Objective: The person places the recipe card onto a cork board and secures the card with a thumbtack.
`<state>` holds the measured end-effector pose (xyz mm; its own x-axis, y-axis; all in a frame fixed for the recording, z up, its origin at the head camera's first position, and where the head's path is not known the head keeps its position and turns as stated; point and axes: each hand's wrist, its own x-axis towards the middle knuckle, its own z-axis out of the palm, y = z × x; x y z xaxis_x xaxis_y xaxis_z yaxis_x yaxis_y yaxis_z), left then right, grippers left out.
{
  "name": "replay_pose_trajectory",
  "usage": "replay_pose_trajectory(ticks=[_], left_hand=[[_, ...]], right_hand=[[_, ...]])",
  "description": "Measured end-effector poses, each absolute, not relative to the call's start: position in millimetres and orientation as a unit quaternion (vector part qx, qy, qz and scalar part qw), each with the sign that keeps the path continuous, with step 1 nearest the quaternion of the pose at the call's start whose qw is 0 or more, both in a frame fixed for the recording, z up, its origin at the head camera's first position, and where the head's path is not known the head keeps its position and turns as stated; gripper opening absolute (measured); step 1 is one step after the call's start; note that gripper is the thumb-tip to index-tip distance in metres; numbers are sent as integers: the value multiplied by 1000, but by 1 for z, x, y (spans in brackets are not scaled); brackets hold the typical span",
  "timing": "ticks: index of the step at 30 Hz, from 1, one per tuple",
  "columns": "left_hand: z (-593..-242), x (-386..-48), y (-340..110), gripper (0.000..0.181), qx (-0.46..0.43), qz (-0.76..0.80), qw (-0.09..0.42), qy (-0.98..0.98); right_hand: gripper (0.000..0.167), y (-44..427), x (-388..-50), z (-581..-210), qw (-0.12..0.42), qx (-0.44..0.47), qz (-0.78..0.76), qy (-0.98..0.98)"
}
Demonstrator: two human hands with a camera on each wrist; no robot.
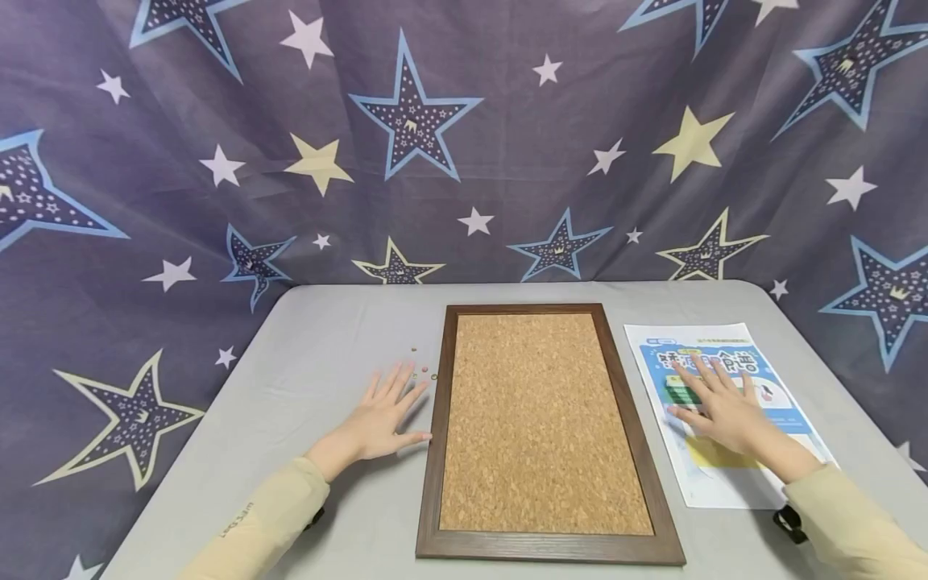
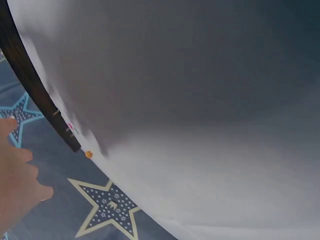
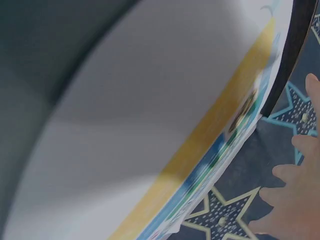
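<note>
While the right hand (image 1: 725, 409) spreads over the printed sheet (image 1: 776, 415), we lose part of its blue heading and of a green patch behind the fingers, and we cannot tell whether the fingertips touch the paper. The right sleeve (image 1: 848, 515) hides the sheet's near right corner, and it and the left sleeve (image 1: 264, 515) are cut off at the picture's edge. A few small pieces (image 1: 434, 377) lie on the table (image 1: 319, 338) by the fingertips of the left hand (image 1: 380, 423), too tiny for us to identify; the left wrist view shows one as an orange dot. In both wrist views much of the nearer surface is dim and blurred, and each hand is only partly in view.

The framed cork board (image 1: 540, 427) lies flat between the two hands, its long axis running away from us, one short side near and the other toward the star-patterned curtain (image 1: 536, 197). The sheet, to its right, also lies roughly lengthwise from us, its heading at the far end and upright from our side. We see both hands released, fingers straight and fanned apart, holding nothing. The left thumb ends at the board's left rail; whether it touches, we cannot tell.
</note>
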<state>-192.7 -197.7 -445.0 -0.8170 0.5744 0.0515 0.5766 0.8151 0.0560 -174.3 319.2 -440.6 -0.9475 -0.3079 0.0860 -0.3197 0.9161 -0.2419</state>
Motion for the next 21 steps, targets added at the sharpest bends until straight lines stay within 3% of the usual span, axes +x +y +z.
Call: replay_pose_trajectory(ticks=[13,21], left_hand=[[-445,-185,-186,78,-348,-68,9,-935],[-446,-178,-183,65,-360,-84,-21,-929]], right_hand=[[72,356,-176,-444,24,119,167,-978],[67,375,-180,-445,19,97,223,-970]])
